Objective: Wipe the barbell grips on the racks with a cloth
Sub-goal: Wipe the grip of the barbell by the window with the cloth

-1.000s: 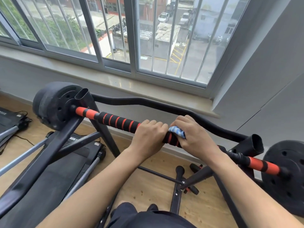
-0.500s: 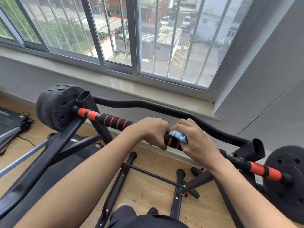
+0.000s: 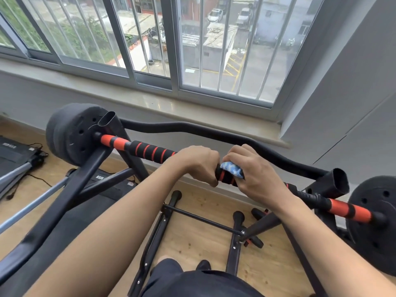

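Barbell (image 3: 351, 212) sat across the rack (image 3: 64, 202), a weight plate (image 3: 70, 133) at each end. Judged heavy and stiff, so it shouldn't have shifted under wiping pressure, though it could roll in the cradles.

The barbell grip (image 3: 150, 151), the black-and-red ribbed sleeve, looked like foam: soft, compressible and high-friction. The cloth would drag rather than slide, and the ribs would hold dirt, so short twisting strokes suited it better than long pulls.

The cloth (image 3: 232, 169), blue and white, was light and limp and needed to stay bunched under your fingers.

Your right hand (image 3: 257, 174) was wrapped over the cloth, pressing it onto the grip near mid-bar. Your left hand (image 3: 197, 163) was closed around the bare grip just beside it, with a thin strip of sleeve showing between the two. That was a good hold: it braced the bar against rolling.

Against a second ago:
- The cloth stayed on about the same patch of grip.
- Your left hand rolled further over the bar, fingers tucked under.
- A small gap opened between your hands where they had nearly touched.
- Your head dipped, so more floor (image 3: 192, 239) came into view.
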Action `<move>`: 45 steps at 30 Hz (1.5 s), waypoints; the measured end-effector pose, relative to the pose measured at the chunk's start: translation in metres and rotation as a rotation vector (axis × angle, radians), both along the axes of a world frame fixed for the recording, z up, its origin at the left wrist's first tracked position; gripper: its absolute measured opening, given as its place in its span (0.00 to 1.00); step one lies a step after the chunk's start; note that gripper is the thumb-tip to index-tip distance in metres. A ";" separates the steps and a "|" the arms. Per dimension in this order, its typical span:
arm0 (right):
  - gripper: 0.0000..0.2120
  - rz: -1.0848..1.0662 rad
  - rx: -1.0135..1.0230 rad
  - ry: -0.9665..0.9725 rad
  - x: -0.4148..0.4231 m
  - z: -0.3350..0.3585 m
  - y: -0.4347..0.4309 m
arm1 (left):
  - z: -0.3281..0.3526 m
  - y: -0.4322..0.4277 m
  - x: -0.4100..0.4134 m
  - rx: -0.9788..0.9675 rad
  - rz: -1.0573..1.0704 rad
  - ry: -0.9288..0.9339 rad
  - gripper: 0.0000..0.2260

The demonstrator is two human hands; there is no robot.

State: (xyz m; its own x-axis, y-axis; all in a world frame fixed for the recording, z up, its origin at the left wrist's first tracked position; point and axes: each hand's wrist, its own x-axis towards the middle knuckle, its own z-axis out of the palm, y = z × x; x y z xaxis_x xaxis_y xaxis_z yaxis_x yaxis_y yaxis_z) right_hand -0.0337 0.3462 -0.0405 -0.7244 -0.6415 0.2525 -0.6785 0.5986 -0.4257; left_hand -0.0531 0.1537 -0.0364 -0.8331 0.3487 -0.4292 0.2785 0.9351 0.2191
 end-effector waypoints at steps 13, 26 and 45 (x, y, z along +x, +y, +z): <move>0.14 0.109 0.029 -0.003 0.008 0.005 0.016 | 0.001 -0.002 -0.020 0.215 0.053 -0.384 0.11; 0.04 -0.100 -0.122 -0.467 0.003 0.028 0.033 | -0.019 0.011 0.017 0.030 -0.023 0.417 0.14; 0.10 -0.261 -0.092 -0.249 0.018 0.011 0.011 | -0.051 0.019 0.046 0.076 -0.013 0.872 0.06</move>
